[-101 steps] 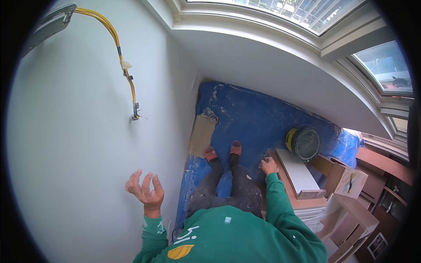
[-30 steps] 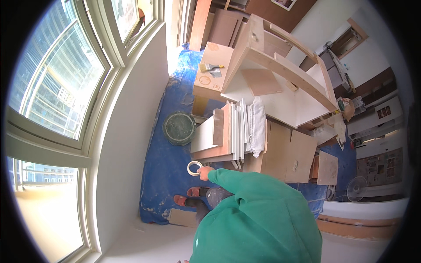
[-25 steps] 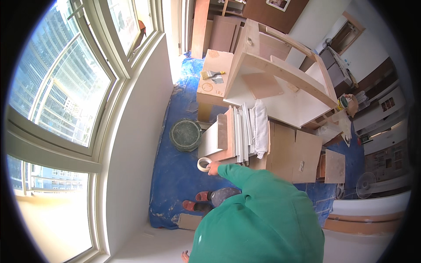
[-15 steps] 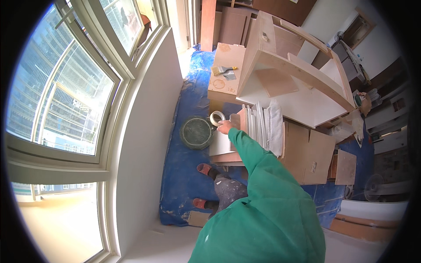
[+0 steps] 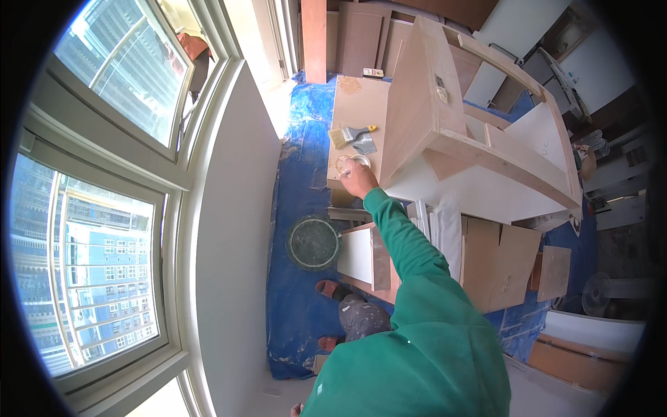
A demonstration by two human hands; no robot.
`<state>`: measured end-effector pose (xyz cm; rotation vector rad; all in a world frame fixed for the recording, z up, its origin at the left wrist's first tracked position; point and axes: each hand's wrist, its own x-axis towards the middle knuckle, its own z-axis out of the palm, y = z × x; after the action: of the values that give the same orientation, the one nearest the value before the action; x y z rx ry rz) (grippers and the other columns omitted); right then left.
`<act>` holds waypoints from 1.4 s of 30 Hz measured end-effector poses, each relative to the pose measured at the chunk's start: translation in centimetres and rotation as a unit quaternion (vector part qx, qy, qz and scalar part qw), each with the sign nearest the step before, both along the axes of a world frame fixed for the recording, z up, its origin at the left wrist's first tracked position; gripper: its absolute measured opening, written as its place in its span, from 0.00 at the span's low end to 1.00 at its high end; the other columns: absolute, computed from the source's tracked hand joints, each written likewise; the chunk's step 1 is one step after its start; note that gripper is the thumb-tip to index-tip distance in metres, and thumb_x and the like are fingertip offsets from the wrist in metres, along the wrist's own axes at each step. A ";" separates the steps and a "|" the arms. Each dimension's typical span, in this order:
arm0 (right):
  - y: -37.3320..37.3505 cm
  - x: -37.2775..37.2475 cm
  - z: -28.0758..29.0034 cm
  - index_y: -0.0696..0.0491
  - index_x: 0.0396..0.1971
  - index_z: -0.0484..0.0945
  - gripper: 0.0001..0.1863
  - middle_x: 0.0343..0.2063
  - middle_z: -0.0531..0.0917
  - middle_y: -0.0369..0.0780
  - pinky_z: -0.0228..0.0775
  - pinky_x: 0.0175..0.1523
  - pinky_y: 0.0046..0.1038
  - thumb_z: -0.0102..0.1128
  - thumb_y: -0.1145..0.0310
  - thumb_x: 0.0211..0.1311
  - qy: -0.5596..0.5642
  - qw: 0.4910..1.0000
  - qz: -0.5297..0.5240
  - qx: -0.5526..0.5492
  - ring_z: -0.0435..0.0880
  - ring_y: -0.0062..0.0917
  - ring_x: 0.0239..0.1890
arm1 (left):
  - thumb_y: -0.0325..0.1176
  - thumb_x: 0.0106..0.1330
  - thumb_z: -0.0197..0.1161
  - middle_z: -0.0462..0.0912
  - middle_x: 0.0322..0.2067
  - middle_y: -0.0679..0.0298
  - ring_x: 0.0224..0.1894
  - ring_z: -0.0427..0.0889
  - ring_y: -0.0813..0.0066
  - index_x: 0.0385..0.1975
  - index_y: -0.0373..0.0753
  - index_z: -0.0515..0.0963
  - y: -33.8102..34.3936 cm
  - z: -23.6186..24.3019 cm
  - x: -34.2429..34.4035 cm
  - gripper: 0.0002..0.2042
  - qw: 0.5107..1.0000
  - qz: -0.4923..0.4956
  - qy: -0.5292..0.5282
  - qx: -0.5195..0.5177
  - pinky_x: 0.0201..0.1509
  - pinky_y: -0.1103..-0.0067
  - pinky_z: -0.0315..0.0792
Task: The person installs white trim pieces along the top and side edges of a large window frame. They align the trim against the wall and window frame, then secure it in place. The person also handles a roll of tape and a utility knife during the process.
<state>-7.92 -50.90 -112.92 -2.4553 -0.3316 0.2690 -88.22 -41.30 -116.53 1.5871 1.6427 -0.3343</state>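
My right hand (image 5: 358, 179) reaches forward in a green sleeve, with its fingers closed on a roll of pale tape (image 5: 365, 160). The roll is at the near end of a light wooden box top (image 5: 361, 101); whether it rests there I cannot tell. Just beyond lies a paintbrush (image 5: 345, 135) with pale bristles and a dark, yellow-tipped handle. A grey scraper blade (image 5: 365, 144) lies beside the brush. Only a small bit of my left hand (image 5: 297, 410) shows at the lower edge, its fingers mostly cut off.
A round dark green lidded tub (image 5: 314, 242) stands on the blue floor sheet (image 5: 281, 313). A large wooden cabinet frame (image 5: 486, 156) lies to the right of the box. Boards (image 5: 497, 264) lean near my arm, and a windowed wall (image 5: 229, 208) runs along the left.
My right hand has moved forward with the tape roll, from above the stacked boards to the wooden box top. My left hand has come slightly into view at the lower edge.
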 end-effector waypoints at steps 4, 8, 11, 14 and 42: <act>-1.9 -0.6 18.1 0.53 0.44 0.86 0.10 0.42 0.89 0.45 0.77 0.50 0.43 0.62 0.68 0.66 -0.401 0.911 -0.034 0.092 0.88 0.43 0.43 | 0.38 0.67 0.70 0.87 0.43 0.48 0.47 0.87 0.52 0.45 0.33 0.82 3.1 -0.6 2.1 0.15 0.999 0.003 -0.043 0.005 0.55 0.62 0.77; -7.7 8.0 23.9 0.54 0.52 0.83 0.24 0.47 0.86 0.45 0.77 0.55 0.44 0.63 0.49 0.69 -0.375 0.864 -0.244 -0.231 0.86 0.43 0.51 | 0.38 0.66 0.71 0.88 0.41 0.49 0.45 0.88 0.53 0.43 0.32 0.83 3.8 -0.2 1.4 0.15 0.994 0.003 -0.094 0.047 0.53 0.64 0.80; -15.4 15.4 21.9 0.59 0.42 0.88 0.36 0.45 0.88 0.55 0.79 0.53 0.55 0.57 0.35 0.68 -0.186 0.896 -0.258 -0.310 0.87 0.55 0.50 | 0.37 0.67 0.70 0.90 0.41 0.49 0.45 0.90 0.56 0.45 0.32 0.84 4.2 3.0 4.8 0.15 0.994 -0.043 -0.063 0.081 0.50 0.66 0.82; -24.6 18.6 19.0 0.64 0.43 0.87 0.33 0.38 0.90 0.54 0.80 0.43 0.54 0.61 0.42 0.69 -0.197 0.902 -0.288 -0.254 0.91 0.53 0.40 | 0.42 0.67 0.68 0.89 0.43 0.49 0.49 0.87 0.49 0.47 0.34 0.84 6.4 3.4 6.0 0.17 0.992 -0.051 -0.044 0.104 0.55 0.63 0.79; 35.3 -75.8 14.9 0.58 0.61 0.75 0.20 0.47 0.83 0.52 0.74 0.56 0.42 0.56 0.64 0.76 0.064 0.469 0.878 0.077 0.83 0.49 0.50 | 0.38 0.77 0.55 0.88 0.33 0.59 0.22 0.76 0.80 0.61 0.38 0.75 26.7 4.9 -29.6 0.18 0.374 0.740 -0.499 0.253 0.24 0.80 0.68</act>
<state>-83.73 -15.64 -98.03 -0.8546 -2.5023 1.0911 -117.83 -14.57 -111.67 -0.1953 1.3571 1.8299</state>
